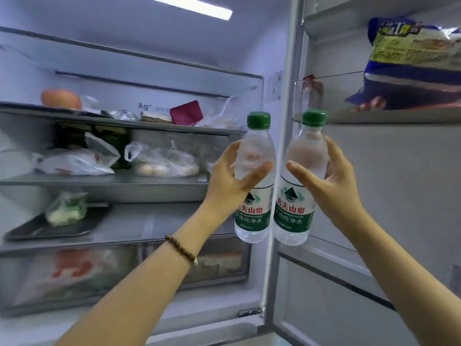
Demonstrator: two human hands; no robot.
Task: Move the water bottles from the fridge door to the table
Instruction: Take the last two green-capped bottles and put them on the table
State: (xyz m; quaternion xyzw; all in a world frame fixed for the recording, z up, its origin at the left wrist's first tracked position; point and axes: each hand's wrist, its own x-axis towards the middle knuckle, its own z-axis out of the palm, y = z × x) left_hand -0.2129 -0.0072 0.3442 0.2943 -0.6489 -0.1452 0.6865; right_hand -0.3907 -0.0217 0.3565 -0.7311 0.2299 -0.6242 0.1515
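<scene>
We hold two upright water bottles clear of the fridge door (374, 196), left hand (229, 181) wrapped round the left bottle (257, 176), right hand (331, 181) round the right bottle (299, 181).

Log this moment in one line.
left hand: holds left green-capped clear plastic water bottle | right hand: holds matching right bottle | caps up, before open white fridge

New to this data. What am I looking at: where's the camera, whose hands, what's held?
There is no robot here. One camera, worn on a person's head, looks forward and down at their own bare hands in front of an open fridge. The left hand grips the left water bottle, and the right hand grips the right water bottle. Both bottles are upright with green caps. The shelves hold bagged food, including what look like eggs. A blue and yellow packet sits in the door bin. No table is in view.
</scene>
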